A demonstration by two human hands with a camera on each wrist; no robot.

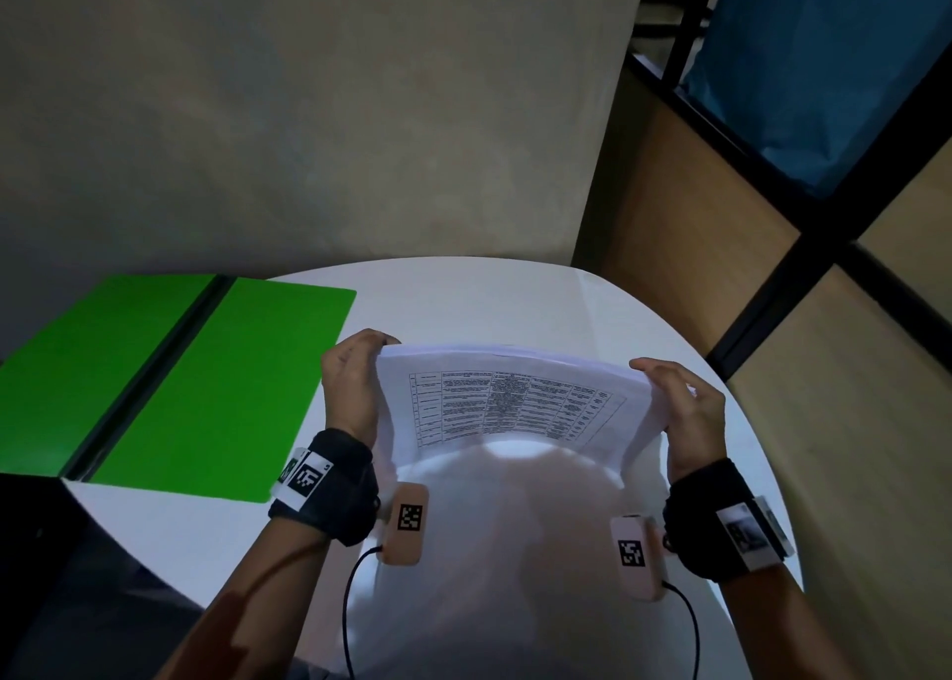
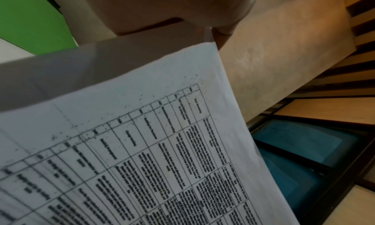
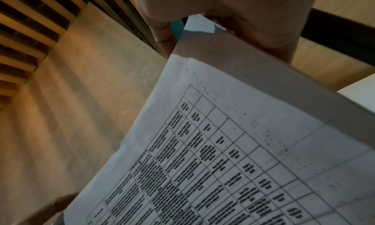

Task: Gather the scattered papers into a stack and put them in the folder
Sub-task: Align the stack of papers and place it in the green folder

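A stack of white papers (image 1: 510, 406), its top sheet printed with a table, is held upright on edge above the white round table (image 1: 515, 298). My left hand (image 1: 350, 375) grips the stack's left edge and my right hand (image 1: 680, 401) grips its right edge. The sheets bow toward me between the two hands. The left wrist view shows the printed sheet (image 2: 142, 148) close up with my fingers (image 2: 178, 8) at its top corner. In the right wrist view the same sheet (image 3: 233, 140) is pinched by my fingers (image 3: 253, 16). A green folder (image 1: 170, 380) lies open flat on the table's left side.
A grey wall (image 1: 309, 113) stands just behind the table. To the right are wooden panels with black frames (image 1: 803, 257) and a blue pane (image 1: 824, 61). A dark object (image 1: 31, 525) sits at the table's near left edge. Sensor cables trail from both wrists.
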